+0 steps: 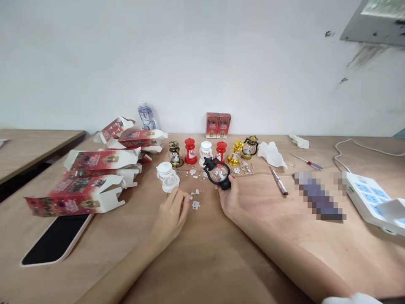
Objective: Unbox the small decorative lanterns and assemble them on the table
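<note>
Table (202, 261) | black lantern (218, 173) in right hand (230, 199) | top up-left (axis tilted)

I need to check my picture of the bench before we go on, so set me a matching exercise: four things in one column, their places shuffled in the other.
Things
1. Black lantern
2. Phone
3. Pair of upright red boxes
4. White power strip

Places
A. Far right of the table
B. At the back, by the wall
C. In the right hand
D. At the left, on the near side of the opened red boxes

Right pairs: 1-C, 2-D, 3-B, 4-A
</note>
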`<action>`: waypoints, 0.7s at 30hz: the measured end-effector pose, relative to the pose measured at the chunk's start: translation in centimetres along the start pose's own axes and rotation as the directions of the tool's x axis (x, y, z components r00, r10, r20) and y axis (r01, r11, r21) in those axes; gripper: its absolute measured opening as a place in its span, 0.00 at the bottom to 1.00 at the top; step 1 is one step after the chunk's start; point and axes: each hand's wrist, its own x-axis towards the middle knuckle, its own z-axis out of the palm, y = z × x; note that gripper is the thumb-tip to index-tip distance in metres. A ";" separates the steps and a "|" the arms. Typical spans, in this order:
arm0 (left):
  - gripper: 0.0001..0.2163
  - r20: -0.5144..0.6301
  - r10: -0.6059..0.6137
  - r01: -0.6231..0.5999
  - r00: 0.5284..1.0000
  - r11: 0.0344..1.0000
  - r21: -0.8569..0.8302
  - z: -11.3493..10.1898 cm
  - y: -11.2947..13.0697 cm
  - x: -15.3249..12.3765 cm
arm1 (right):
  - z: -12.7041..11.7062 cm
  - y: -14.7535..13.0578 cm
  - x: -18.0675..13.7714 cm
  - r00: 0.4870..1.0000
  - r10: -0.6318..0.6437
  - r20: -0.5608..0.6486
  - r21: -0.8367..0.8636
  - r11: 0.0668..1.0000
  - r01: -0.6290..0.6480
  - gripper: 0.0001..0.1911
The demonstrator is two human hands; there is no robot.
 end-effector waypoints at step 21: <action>0.11 0.197 0.286 -0.348 0.938 0.777 0.524 3.1 0.7 -0.7 | 0.0 -1.1 0.7 0.951 0.260 0.166 0.054 0.961 -0.272 0.12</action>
